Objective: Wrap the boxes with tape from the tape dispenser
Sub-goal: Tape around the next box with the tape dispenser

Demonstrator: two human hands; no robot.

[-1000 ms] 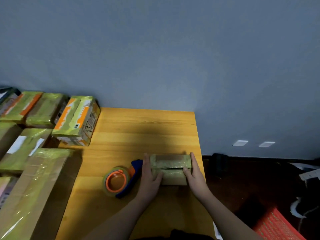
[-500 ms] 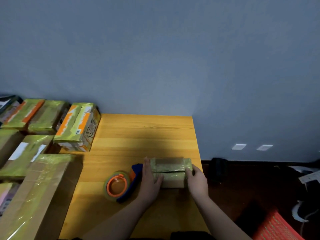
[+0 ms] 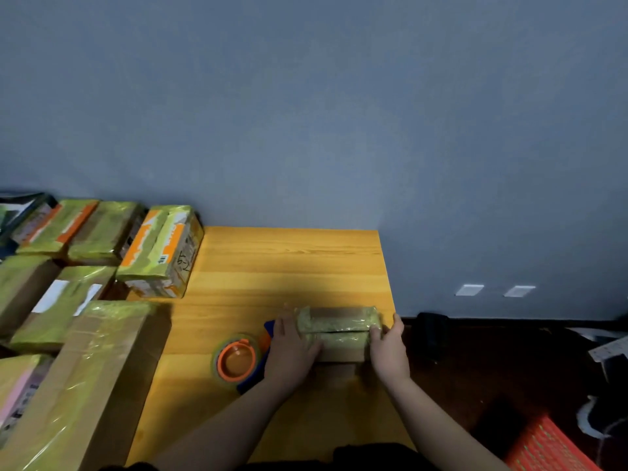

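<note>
A small cardboard box (image 3: 336, 329) wrapped in shiny tape lies on the yellow wooden table (image 3: 289, 266) near its right edge. My left hand (image 3: 290, 355) grips the box's left end, thumb on the front face. My right hand (image 3: 389, 351) holds its right end, fingers curled over the top edge. The tape dispenser (image 3: 239, 362), blue with an orange hub and a roll of tape, lies flat on the table just left of my left hand, and my left hand hides part of it.
Several taped boxes crowd the table's left side: an orange-marked box (image 3: 163, 249) at the back and a long box (image 3: 81, 385) in front. A grey wall stands behind. To the right the floor is dark, with a red crate (image 3: 550, 447) and a black object (image 3: 431, 329).
My right hand has curled its fingers over the box's right end. The view has tilted up a little. The box and dispenser stay in place.
</note>
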